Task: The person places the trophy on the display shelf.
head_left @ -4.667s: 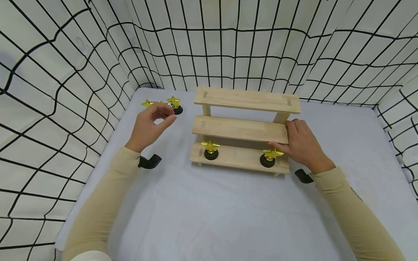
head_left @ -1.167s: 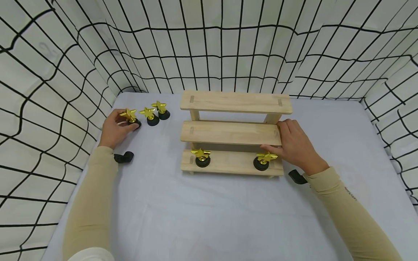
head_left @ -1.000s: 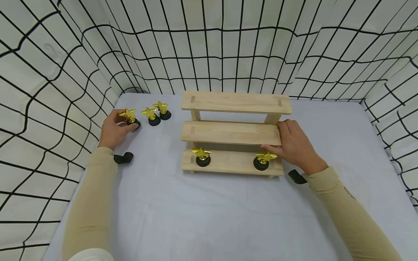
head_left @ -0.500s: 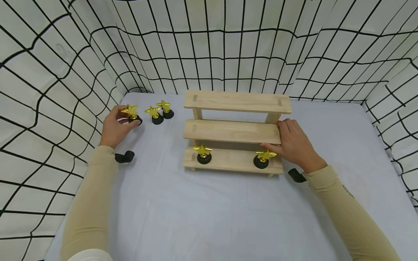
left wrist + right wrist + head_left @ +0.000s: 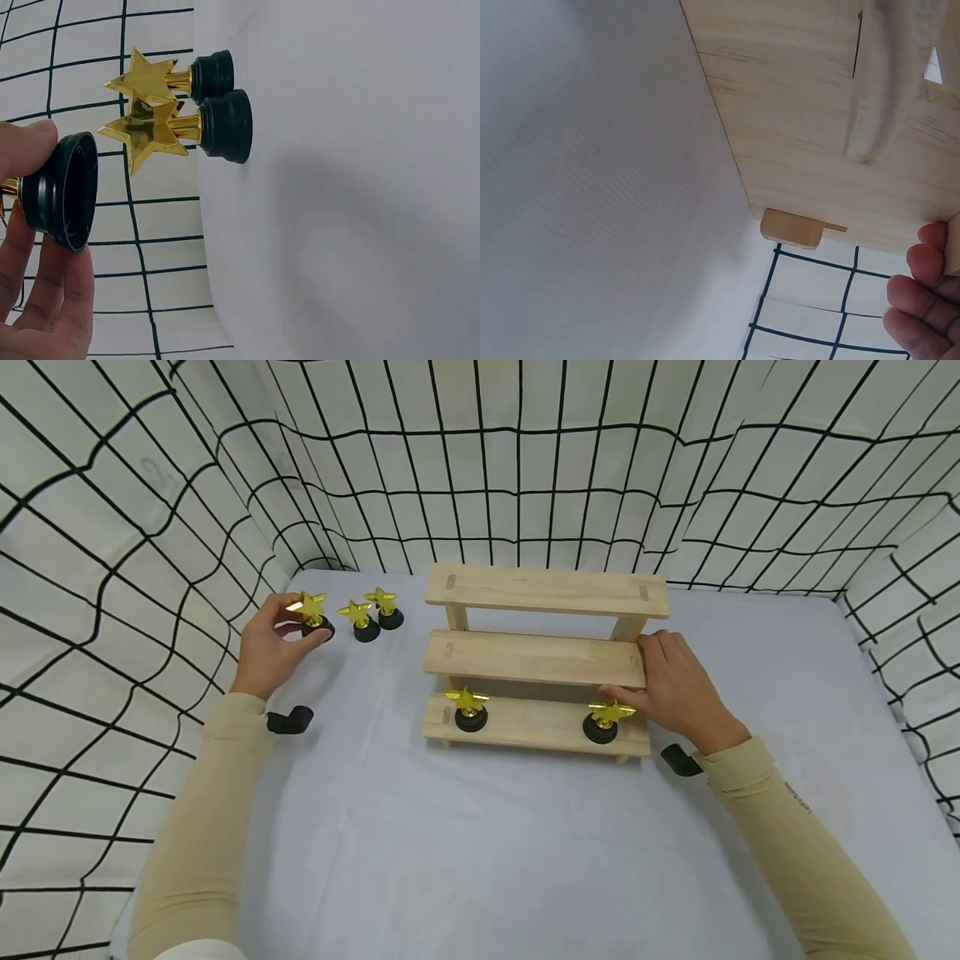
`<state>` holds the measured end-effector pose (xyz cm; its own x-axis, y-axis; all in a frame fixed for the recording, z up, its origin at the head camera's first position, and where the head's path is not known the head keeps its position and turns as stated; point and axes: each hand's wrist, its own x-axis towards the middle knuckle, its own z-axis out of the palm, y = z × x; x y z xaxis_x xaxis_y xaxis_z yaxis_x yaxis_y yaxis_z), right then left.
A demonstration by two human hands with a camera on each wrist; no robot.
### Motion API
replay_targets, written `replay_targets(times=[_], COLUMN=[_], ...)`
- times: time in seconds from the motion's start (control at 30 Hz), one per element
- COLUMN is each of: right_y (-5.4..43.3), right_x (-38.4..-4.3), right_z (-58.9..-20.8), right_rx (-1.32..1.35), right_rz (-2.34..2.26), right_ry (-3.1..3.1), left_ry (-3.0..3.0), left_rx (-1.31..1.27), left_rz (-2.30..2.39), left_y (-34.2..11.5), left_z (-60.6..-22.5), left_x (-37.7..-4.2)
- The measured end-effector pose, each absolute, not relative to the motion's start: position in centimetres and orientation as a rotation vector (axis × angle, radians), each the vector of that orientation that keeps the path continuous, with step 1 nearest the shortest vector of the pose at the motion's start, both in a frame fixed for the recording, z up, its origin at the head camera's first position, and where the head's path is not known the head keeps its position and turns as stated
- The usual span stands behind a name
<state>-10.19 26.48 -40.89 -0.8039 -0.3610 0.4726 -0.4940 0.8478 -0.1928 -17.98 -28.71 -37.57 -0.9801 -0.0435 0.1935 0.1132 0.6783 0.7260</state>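
My left hand [image 5: 266, 652] pinches a small trophy [image 5: 317, 628] with a gold star and a round black base. In the left wrist view, the hollow underside of that trophy's base [image 5: 79, 191] shows, clear of the table. Just right of it stand two like trophies, a nearer one [image 5: 365, 629] and a farther one [image 5: 390, 617]. A three-tier wooden shelf [image 5: 536, 656] stands mid-table. My right hand [image 5: 686, 697] grips the right end of its middle board, fingers behind, thumb along the front. Two more trophies stand on the bottom board, one left [image 5: 470, 717], one right [image 5: 602, 728].
White cloth covers the table [image 5: 480, 852]. A black wire grid [image 5: 517, 493] over white walls encloses the back and both sides. A black wrist-camera piece [image 5: 291, 720] juts from the left cuff, and another [image 5: 681, 761] from the right.
My left hand, earlier empty over the trophies, has taken hold of the leftmost one and raised it slightly. The right hand keeps its grip on the shelf. The head view has shifted a little.
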Motion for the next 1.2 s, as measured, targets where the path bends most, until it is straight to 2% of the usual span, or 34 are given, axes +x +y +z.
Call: replay_targets(times=[0.63,1.2], right_y=[26.6,26.5], right_x=[-9.9,-10.2], right_z=[-40.8,-40.4], right_rx=[0.611,0.645], right_rz=[0.425,0.321], right_ry=[-2.61,-2.611], left_ry=[-2.63,-2.511], left_rx=[-0.264,-0.52], left_rz=[-1.181,-1.185], left_y=[-25.1,-21.0], left_z=[-35.5,-32.2], left_x=[-16.6,-16.0])
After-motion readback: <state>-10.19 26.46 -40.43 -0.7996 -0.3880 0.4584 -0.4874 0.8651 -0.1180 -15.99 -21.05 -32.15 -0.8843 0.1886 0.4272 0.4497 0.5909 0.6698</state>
